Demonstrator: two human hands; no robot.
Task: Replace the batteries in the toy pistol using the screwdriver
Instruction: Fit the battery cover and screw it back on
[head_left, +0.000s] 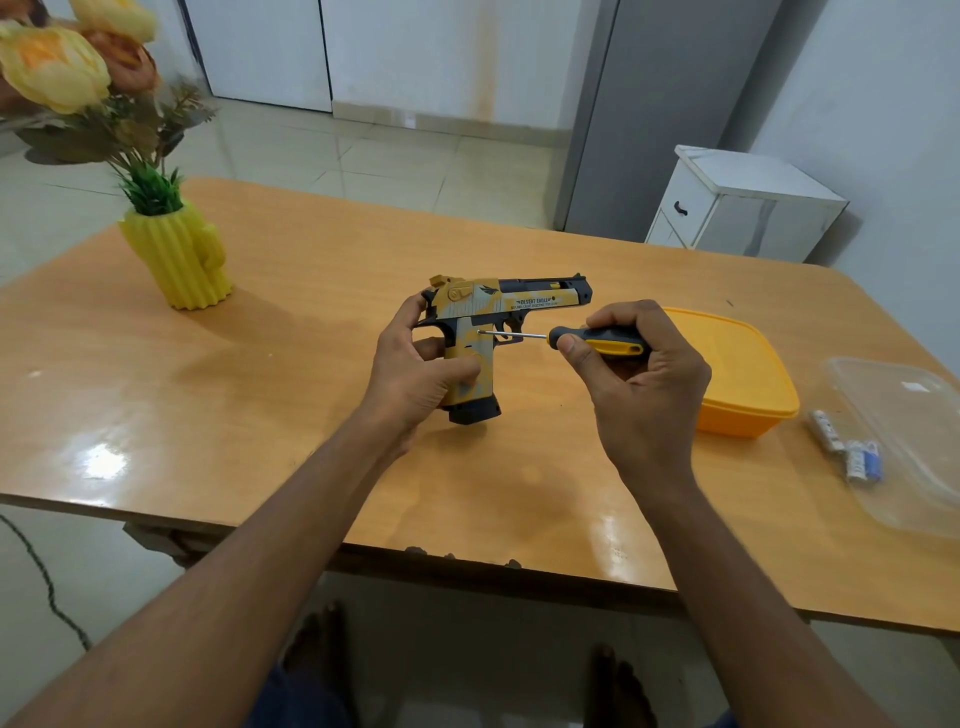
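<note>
A yellow, grey and black toy pistol stands upright on its grip base at the middle of the wooden table, barrel pointing right. My left hand grips its handle from the left. My right hand holds a black and yellow screwdriver level, its thin metal tip touching the upper part of the pistol's grip. Several batteries lie on the table at the far right.
A yellow lidded plastic box sits just behind my right hand. A clear plastic lid lies at the right edge beside the batteries. A yellow vase with flowers stands at the back left. A white cabinet is beyond the table.
</note>
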